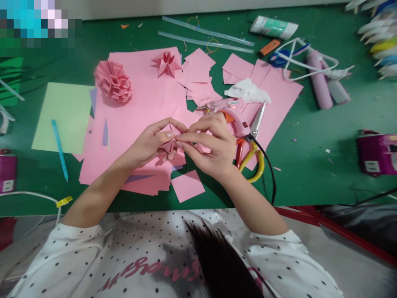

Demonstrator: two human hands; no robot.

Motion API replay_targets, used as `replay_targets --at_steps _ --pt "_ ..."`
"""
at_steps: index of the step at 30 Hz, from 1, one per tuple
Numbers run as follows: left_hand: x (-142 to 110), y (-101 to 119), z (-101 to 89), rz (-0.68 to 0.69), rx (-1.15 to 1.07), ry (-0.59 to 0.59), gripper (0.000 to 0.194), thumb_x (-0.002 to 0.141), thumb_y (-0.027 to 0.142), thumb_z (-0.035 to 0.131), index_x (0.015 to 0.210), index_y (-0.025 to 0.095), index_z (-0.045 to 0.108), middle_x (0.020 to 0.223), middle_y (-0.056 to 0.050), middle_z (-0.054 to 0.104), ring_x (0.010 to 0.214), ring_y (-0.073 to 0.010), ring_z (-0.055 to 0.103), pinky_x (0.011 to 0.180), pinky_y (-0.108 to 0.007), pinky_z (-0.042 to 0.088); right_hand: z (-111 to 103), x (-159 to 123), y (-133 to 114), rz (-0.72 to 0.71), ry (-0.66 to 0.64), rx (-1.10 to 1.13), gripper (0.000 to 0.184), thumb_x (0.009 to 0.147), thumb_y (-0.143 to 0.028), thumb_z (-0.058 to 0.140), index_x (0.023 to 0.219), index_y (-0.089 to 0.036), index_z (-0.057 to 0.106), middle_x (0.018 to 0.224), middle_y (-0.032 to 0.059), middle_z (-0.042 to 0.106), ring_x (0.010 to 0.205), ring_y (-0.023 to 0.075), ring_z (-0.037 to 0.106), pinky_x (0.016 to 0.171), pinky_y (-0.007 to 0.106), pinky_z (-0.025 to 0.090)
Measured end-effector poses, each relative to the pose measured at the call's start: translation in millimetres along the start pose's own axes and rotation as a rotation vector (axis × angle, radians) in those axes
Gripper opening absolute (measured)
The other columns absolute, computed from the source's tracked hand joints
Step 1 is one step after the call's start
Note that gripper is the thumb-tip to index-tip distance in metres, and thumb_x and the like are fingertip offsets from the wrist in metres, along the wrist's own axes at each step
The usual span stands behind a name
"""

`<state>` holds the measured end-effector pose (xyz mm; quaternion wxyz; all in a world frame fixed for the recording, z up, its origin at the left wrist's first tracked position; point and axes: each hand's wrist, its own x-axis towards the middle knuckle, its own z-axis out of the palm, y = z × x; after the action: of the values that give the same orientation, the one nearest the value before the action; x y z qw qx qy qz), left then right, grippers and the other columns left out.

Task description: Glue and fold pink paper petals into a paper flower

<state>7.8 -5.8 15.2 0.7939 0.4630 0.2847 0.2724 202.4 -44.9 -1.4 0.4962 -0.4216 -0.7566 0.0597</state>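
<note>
Between my two hands is a small folded pink paper piece (168,145), partly covered by the fingers. My left hand (153,142) is closed around it, thumb on top. With its fingertips together, my right hand (214,145) pinches the piece's right edge. Beneath lies a stack of pink paper sheets (145,103). On that stack rest a pleated pink paper ball (114,81) and a pink paper star shape (168,65). Just beyond my right hand are a pink glue gun (240,120) and scissors (254,157) with red and yellow handles.
Pink paper squares (198,68) lie behind the hands, and one loose square (187,186) sits near the front edge. A blue pencil (59,149) crosses a pale green sheet (71,103). Clear glue sticks (204,41) lie at the back. A black cord (272,178) runs off the front.
</note>
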Motion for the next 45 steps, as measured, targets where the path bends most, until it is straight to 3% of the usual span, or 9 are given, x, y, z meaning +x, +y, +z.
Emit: replay_targets --at_steps 9,22,30,37,45 --pt "-0.3 -1.3 -2.7 0.013 0.007 -0.016 0.038 0.094 0.053 0.075 0.112 0.020 0.067 0.064 0.004 0.068 0.041 -0.0092 0.060 0.037 -0.016 0.046 0.6 3.9 -2.6 -0.055 0.076 -0.014 0.007 0.097 -0.036 0.073 0.096 -0.033 0.079 0.086 0.0000 0.067 0.082 0.0179 0.060 0.077 0.041 0.052" --pt "-2.4 -0.6 -2.2 0.053 0.034 -0.016 0.037 0.095 0.052 0.075 0.112 0.020 0.068 0.066 0.003 0.068 0.043 -0.0086 0.061 0.038 -0.016 0.046 0.6 2.6 -1.2 -0.037 0.043 -0.005 0.007 0.098 -0.036 0.073 0.097 -0.033 0.078 0.088 0.0006 0.066 0.085 0.0186 0.058 0.080 0.042 0.050" --pt "-2.2 -1.5 -2.9 0.016 0.010 -0.013 0.037 0.096 0.052 0.074 0.114 0.020 0.067 0.068 0.003 0.069 0.043 -0.0095 0.062 0.037 -0.017 0.047 0.9 5.2 -3.6 -0.071 0.102 0.042 0.005 0.094 -0.029 0.078 0.099 -0.032 0.078 0.086 -0.0014 0.068 0.083 0.0169 0.063 0.080 0.041 0.053" --pt "-1.4 2.3 1.0 -0.020 -0.029 0.018 0.040 0.098 0.057 0.067 0.107 0.018 0.067 0.075 -0.001 0.072 0.050 -0.0113 0.066 0.042 -0.018 0.049 -0.4 6.9 -4.5 -0.056 0.116 0.058 0.009 0.095 -0.027 0.077 0.103 -0.029 0.076 0.087 -0.0010 0.069 0.083 0.0168 0.065 0.080 0.040 0.054" --pt "1.0 3.4 -1.7 0.040 -0.124 0.042 0.043 0.102 0.048 0.049 0.128 0.016 0.063 0.082 -0.004 0.074 0.060 -0.0160 0.071 0.047 -0.023 0.054 -2.3 6.5 -6.2 -0.015 0.128 0.020 0.013 0.098 -0.025 0.070 0.109 -0.029 0.074 0.090 0.0002 0.072 0.087 0.0184 0.068 0.082 0.040 0.056"
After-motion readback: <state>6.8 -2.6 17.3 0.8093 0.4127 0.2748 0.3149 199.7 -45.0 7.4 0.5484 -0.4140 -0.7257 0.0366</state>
